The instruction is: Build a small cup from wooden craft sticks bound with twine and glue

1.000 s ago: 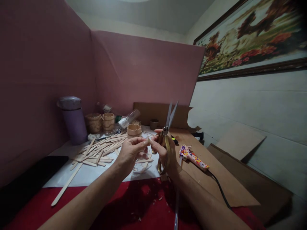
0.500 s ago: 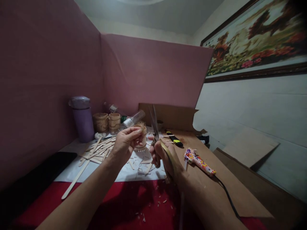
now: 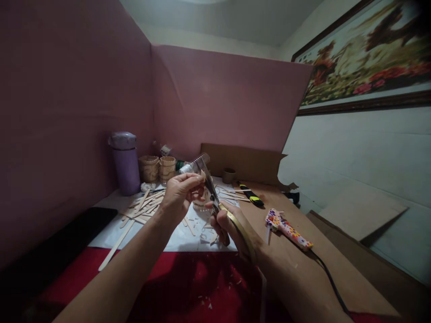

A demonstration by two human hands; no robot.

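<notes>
My left hand (image 3: 183,190) pinches a small piece of wooden craft stick (image 3: 203,174) between thumb and fingertips. In my right hand (image 3: 232,222) is a pair of scissors (image 3: 211,188), its blades pointing up and left against the wood piece. Behind my hands stands a small craft-stick cup (image 3: 201,205), mostly hidden. A pile of craft sticks (image 3: 148,207) lies left of my left hand on the white sheet (image 3: 111,231). Small wood offcuts are scattered below both hands, on the sheet and on the red cloth (image 3: 168,287).
Two wooden cups (image 3: 149,169) and a purple tumbler (image 3: 124,166) stand at the back left, near a clear plastic bottle (image 3: 195,165). On the right board lie a black and yellow utility knife (image 3: 252,194) and a flower-patterned glue gun (image 3: 288,229) with its cord. A black phone-like slab (image 3: 74,237) lies left.
The scissors have swung left, and their blades now meet the small wood piece in my left hand. The whole view has shifted slightly to the left.
</notes>
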